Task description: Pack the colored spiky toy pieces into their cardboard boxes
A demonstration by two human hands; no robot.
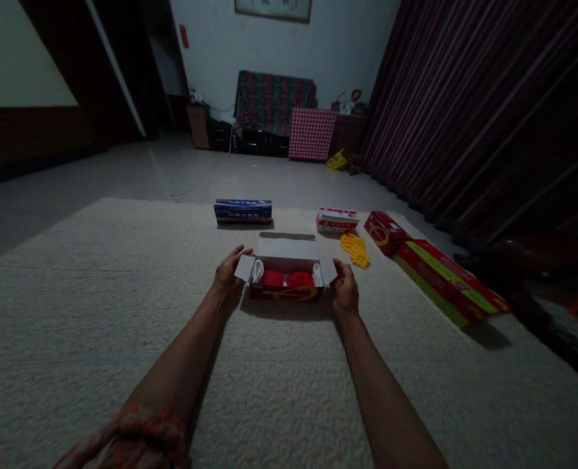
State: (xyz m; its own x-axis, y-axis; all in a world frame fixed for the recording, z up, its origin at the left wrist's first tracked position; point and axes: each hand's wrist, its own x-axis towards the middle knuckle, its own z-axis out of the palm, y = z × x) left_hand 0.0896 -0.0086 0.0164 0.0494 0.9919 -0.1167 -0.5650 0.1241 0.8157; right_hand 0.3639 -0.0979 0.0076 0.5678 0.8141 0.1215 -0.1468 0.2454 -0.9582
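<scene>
In front of me a dark red cardboard box (286, 294) stands with its lid (287, 247) raised at the back and both end flaps folded outward. Inside lie bright red bundles (299, 279) that look like cloth, with a white roll-like piece (257, 270) at the left end and another (317, 274) at the right. My left hand (228, 270) grips the left end flap (244, 268), fingertips at its far edge. On the opposite side, my right hand (346, 290) has its fingers closed at the right end flap (328, 270). Part of each hand's grip is hidden.
A blue box (243, 212), a red-and-white box (337, 220) and yellow knobbly gloves (355, 250) lie beyond on the cream quilted surface (122, 312). To the right are a red box (385, 232) and a long red-and-green box (447, 280). Dark curtains (464, 117) hang there.
</scene>
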